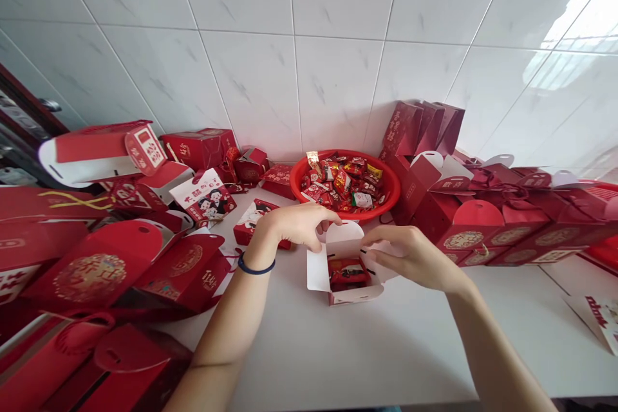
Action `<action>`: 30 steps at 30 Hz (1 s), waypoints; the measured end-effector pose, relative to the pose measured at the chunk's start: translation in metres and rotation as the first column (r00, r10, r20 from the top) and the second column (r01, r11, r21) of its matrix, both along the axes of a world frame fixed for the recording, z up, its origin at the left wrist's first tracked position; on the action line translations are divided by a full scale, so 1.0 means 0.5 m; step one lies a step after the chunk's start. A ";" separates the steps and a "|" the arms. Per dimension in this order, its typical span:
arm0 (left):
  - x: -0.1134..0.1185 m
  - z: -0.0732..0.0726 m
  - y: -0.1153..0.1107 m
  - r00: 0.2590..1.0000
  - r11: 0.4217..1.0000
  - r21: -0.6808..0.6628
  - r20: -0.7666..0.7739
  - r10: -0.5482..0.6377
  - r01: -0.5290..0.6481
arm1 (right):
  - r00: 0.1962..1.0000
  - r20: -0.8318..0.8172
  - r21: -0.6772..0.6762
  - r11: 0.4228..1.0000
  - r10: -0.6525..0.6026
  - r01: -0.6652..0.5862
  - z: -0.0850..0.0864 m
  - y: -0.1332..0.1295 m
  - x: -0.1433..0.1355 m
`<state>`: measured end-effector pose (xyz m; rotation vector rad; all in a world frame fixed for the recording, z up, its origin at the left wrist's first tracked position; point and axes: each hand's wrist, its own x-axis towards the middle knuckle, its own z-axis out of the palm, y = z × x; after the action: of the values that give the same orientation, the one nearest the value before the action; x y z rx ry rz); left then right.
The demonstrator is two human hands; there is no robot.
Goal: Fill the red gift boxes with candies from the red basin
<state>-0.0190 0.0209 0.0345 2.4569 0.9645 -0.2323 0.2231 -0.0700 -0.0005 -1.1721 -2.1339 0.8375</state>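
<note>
Nearest: red gift boxes (130,354) massed leftward, probably leaving central desk (309,354) space for the white-lined gift box (356,296), flaps spread for access. Left-hand grip (302,225) half-open beside rear flap (351,230); right-hand grip (419,259) at right flap (389,272), pinch not discernible.

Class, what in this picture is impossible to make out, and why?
Head view:
- Open box: floor mostly under red packets; right side partly behind right hand.
- Red basin: bottom, under sweets.
- Sweets' lettering: mostly too small.
- Printed white card: cut off by right edge.
</note>
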 end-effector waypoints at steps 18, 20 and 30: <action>0.000 -0.015 -0.034 0.967 0.992 -0.106 0.235 0.093 -0.070 | 0.745 -0.485 -0.142 0.882 -0.458 0.450 -0.170 -0.114 -0.002; -0.012 -0.024 -0.039 0.943 0.983 -0.158 0.302 0.141 -0.097 | 0.744 -0.482 -0.118 0.875 -0.463 0.469 -0.169 -0.109 -0.008; -0.073 -0.096 -0.061 0.787 0.935 -0.353 0.583 0.201 0.023 | 0.729 -0.576 -0.031 0.902 -0.369 0.432 -0.182 -0.091 -0.029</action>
<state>-0.0557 -0.0095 -0.0136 1.9442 0.6714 0.3904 0.2088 -0.1155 -0.0916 -1.0945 -1.3462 0.7416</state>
